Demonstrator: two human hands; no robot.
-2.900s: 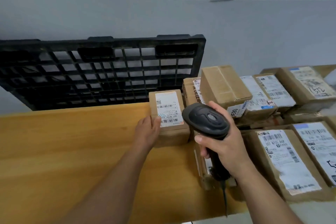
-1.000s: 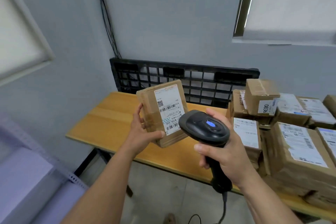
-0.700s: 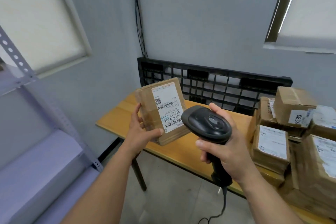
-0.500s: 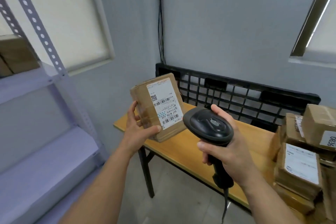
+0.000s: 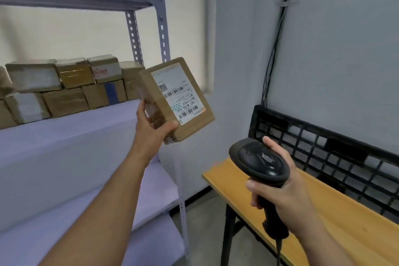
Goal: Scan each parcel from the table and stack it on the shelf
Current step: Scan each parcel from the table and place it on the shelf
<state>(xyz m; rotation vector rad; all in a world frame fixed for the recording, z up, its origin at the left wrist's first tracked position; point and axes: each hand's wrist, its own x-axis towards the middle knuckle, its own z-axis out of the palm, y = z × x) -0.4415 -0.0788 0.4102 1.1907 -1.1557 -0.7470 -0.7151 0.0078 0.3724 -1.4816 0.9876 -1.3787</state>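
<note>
My left hand [image 5: 152,128] grips a small brown cardboard parcel [image 5: 172,84] by its lower left corner and holds it in the air, its white barcode label facing me. The parcel hangs just right of the grey metal shelf [image 5: 71,136], level with its middle board. My right hand [image 5: 278,188] holds a black handheld scanner [image 5: 260,163] by its grip, lower and to the right, above the end of the wooden table [image 5: 336,218]. Several brown parcels [image 5: 67,87] are stacked in two layers at the back of the shelf board.
The shelf's perforated upright posts [image 5: 160,19] stand right behind the held parcel. A black plastic pallet [image 5: 328,149] leans against the wall behind the table. Cables [image 5: 274,49] run down the wall. The scanner's cord hangs below my right hand.
The view has swung left from the table to the shelf. My left hand has lifted the parcel up and away from the scanner, toward the shelf. The scanner's blue light has gone out.
</note>
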